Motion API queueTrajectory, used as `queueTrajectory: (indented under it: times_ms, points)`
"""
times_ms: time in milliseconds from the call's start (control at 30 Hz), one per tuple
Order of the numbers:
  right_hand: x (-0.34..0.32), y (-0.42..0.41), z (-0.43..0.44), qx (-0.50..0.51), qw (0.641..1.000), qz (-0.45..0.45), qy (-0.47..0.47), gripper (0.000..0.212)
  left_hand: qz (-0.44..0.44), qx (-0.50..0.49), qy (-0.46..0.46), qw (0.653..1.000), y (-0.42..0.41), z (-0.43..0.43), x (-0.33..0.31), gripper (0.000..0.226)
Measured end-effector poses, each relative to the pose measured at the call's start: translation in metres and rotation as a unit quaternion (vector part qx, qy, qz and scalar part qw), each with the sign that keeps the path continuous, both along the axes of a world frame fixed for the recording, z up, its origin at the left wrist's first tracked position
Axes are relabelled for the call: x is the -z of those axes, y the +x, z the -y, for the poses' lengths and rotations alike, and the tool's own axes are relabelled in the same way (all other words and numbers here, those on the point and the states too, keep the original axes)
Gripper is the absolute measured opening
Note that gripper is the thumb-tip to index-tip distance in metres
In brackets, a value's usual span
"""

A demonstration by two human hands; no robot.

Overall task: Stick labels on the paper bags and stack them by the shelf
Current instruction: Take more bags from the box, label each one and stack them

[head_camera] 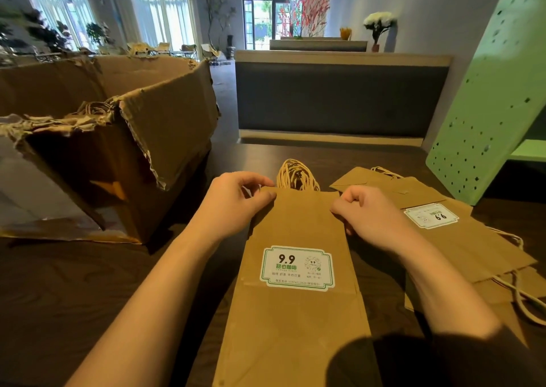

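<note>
Dark wood counter (88, 283). Torn cardboard box (165, 120) on its left side; green perforated shelf (484, 97) at far right. One paper bag (295, 327) lies flat at centre, mouth pointing away. A loose pile of bags (472, 245) lies to its right, near the shelf. Left hand (236, 200) pinches the bag's top left corner. Right hand (369, 215), fingers curled, grips the top right edge. White-and-green label (297, 268) stuck mid-bag. Twine handles (297, 175) stick out past the mouth.
</note>
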State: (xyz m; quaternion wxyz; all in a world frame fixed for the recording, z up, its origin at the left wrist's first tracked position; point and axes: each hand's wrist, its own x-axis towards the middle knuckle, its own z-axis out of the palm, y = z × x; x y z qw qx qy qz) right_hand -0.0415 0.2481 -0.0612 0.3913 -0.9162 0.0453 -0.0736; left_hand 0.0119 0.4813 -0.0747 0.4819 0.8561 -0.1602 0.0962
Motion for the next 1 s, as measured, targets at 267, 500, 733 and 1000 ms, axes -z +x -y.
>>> queueTrajectory:
  times_ms: [267, 500, 733, 1000]
  points:
    - [0.005, 0.004, 0.004, 0.003, 1.000, -0.001, -0.002, 0.044, 0.065, -0.024, 0.065, 0.995, 0.001, 0.005, 0.003, 0.023]
    - [0.019, 0.013, 0.027, 0.187, 0.960, 0.017, -0.209, 0.021, 0.164, 0.072, -0.073, 0.981, -0.025, 0.011, -0.015, 0.010]
    - [0.033, 0.023, 0.063, 0.257, 0.922, -0.214, -0.195, 0.062, 0.099, 0.229, 0.025, 0.968, -0.032, 0.021, -0.011, 0.009]
    - [0.030, 0.018, 0.064, 0.250, 0.922, -0.189, -0.229, 0.060, 0.048, 0.226, -0.004, 0.973, -0.027, 0.021, -0.004, 0.013]
